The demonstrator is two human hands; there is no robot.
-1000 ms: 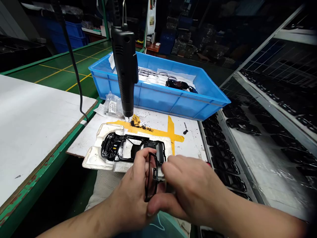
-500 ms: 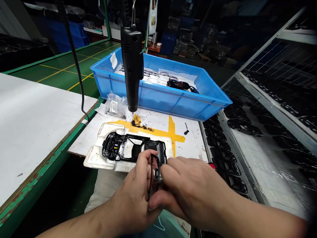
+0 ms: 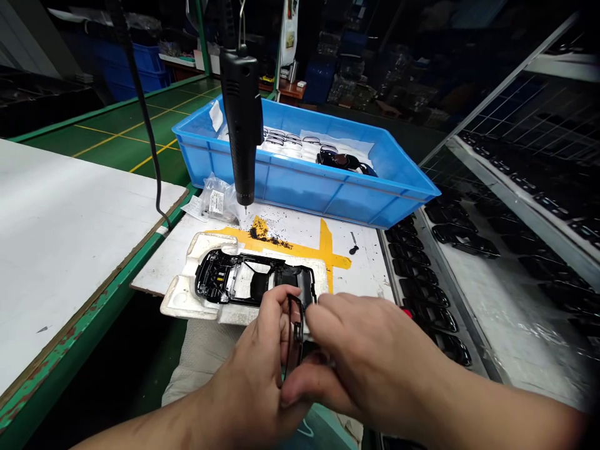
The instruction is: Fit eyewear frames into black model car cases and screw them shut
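Observation:
Between my two hands is a thin, see-through car window part [image 3: 294,334] with a black frame. My left hand [image 3: 262,356] grips it by its left side, thumb near the top edge. On its right side, my right hand [image 3: 360,350] has curled fingers and a thumb closed on the lower part; the exact contact is partly hidden. Just beyond my fingers, a black model car body [image 3: 255,278] lies in a white foam cradle [image 3: 175,303]. Its right end is close to my hands.
An electric screwdriver [image 3: 241,125] hangs point down over small black screws [image 3: 265,234] scattered on yellow tape [image 3: 309,250]. Behind stands a blue bin [image 3: 323,187] with window parts. A plastic bag [image 3: 218,200] lies left; racked black car bodies [image 3: 426,287] line the right.
The hanging screwdriver has swung slightly left. My right fingers and the window part have shifted a little, and the part shows at a slightly different angle. The model car stays in its cradle.

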